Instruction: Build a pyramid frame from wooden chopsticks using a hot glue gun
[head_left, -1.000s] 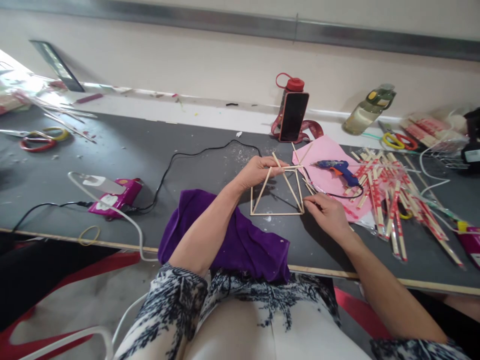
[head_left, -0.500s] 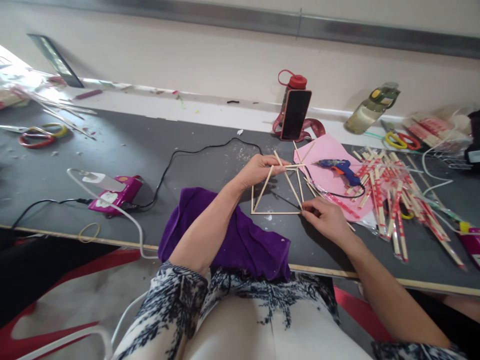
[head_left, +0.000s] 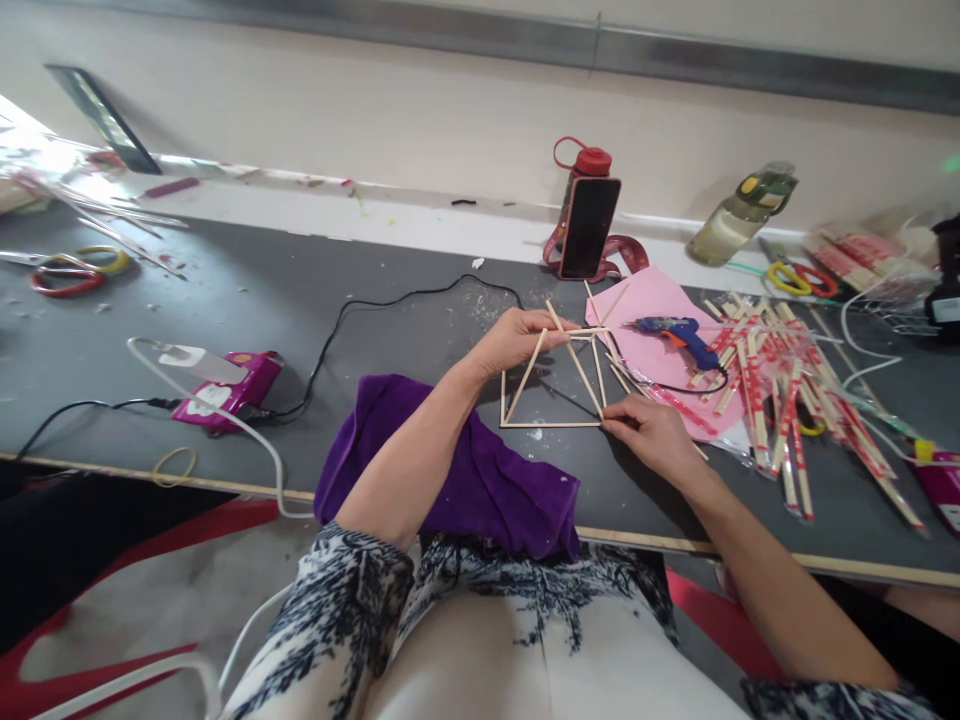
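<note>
A frame of thin wooden sticks (head_left: 551, 425) rests on the grey tabletop, with slanted sticks rising from its base. My left hand (head_left: 517, 340) is closed on the upper sticks at the frame's far left side. At the near right corner, my right hand (head_left: 645, 430) pinches the frame where a slanted stick meets the base stick. A blue glue gun (head_left: 679, 338) lies on a pink sheet (head_left: 637, 300) beyond my right hand. Below my left forearm a purple cloth (head_left: 487, 490) is bunched at the table's front edge.
To the right lies a pile of chopsticks in red-and-clear wrappers (head_left: 795, 390). A phone (head_left: 590, 228) leans on a red-capped bottle (head_left: 594, 158); a clear bottle (head_left: 739, 220) tilts nearby. At left are a magenta power strip (head_left: 229, 390), its cables, and scissors (head_left: 71, 275).
The view has shifted very slightly. Both hands keep their hold on the stick frame, and nothing on the table has visibly moved.
</note>
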